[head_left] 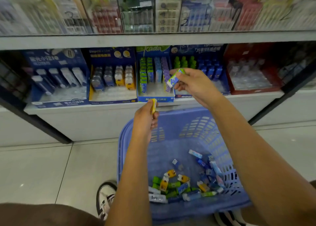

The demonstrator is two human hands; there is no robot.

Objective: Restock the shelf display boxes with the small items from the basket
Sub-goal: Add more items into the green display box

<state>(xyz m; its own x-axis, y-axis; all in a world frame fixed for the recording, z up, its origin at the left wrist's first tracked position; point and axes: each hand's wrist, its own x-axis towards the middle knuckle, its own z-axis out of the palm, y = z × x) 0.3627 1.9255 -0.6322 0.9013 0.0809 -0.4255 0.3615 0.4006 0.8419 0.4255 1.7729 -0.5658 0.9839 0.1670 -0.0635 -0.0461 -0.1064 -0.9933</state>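
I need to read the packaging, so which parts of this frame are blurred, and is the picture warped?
Head view: upper shelf packs smeared; display boxes soft, lettering barely legible; the eraser in the right hand and yellow item in the left hand slightly blurred; basket items sharpest; shelf edges bow slightly from lens distortion.

Basket (119, 150) on floor (42, 171), before lower shelf (85, 108); small items (179, 186) heaped in its near end. Five display boxes (112, 99) side by side on shelf. Right hand (193, 83) with packet (172, 79) before middle box (154, 99); left hand (145, 119) with second packet (154, 106) lower, over basket's far rim.
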